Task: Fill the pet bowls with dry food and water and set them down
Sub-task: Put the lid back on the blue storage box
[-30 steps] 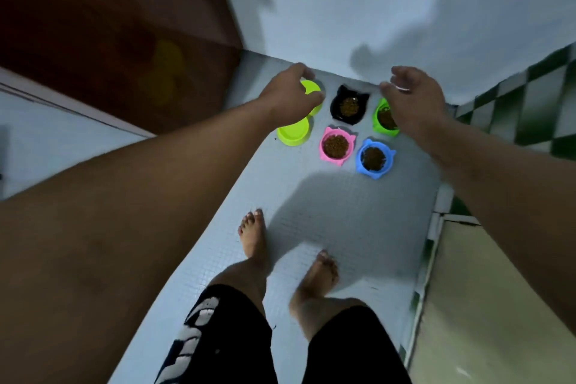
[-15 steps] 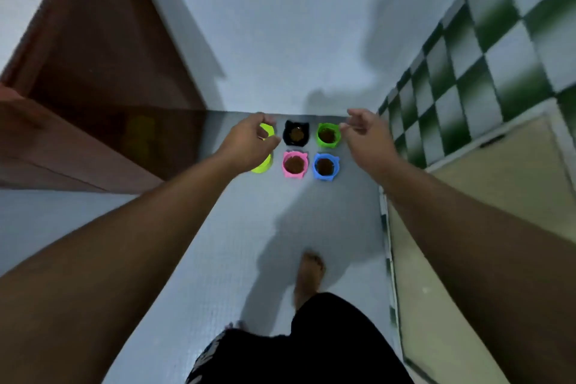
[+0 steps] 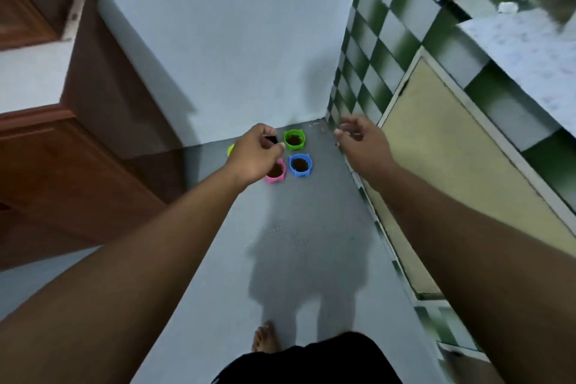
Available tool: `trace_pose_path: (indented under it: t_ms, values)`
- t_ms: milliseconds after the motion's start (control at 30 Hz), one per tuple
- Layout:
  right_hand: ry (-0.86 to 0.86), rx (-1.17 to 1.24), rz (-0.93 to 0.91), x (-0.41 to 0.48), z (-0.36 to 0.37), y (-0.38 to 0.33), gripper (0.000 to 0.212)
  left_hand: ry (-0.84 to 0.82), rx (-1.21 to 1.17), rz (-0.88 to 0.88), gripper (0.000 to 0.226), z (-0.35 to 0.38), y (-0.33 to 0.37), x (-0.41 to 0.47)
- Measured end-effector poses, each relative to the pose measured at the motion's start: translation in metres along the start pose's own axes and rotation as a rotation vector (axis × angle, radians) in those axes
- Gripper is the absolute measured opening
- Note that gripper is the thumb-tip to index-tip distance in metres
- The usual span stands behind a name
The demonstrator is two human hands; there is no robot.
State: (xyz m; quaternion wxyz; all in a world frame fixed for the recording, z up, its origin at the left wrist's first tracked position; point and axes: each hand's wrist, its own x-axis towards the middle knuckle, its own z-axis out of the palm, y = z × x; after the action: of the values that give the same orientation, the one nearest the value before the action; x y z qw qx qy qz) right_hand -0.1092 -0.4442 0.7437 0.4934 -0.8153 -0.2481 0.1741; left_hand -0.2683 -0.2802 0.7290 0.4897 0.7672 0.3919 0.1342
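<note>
Held the empty, loosely curled left hand (image 3: 255,153) nearest, above the pink cat-eared plastic bowl (image 3: 277,174); slack, empty right hand (image 3: 364,143) farther right.

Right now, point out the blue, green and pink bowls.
blue bowl (image 3: 300,174): head view, on its front wall.
green bowl (image 3: 294,147): head view, on its front wall.
pink bowl (image 3: 276,179): head view, on its front wall.

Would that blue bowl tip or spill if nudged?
Probably slides rather than tips: the blue bowl looks squat and sits flat on the floor. It looks plastic, so likely light and stiff. Its dry food lies uncovered, so a hard shove might scatter some.
</note>
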Motion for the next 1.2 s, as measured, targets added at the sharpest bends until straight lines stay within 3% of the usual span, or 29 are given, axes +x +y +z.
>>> trace_pose_path:
  t_ms: [233,467,800,1200]
  values:
    - [0.162,0.016,-0.01,-0.055,-0.066,0.007,0.029,-0.103,-0.042,0.125,0.02,0.058,0.064,-0.055]
    - [0.354,-0.02,0.016,-0.132,-0.193,0.028,0.029,-0.228,0.023,0.311,0.023,0.148,0.137,-0.123]
    - [0.601,0.123,0.082,-0.239,-0.332,0.081,0.031,-0.448,0.055,0.557,0.02,0.278,0.231,-0.207]
    - [0.808,0.14,0.156,-0.315,-0.428,0.146,0.025,-0.651,0.049,0.621,0.019,0.387,0.279,-0.289]
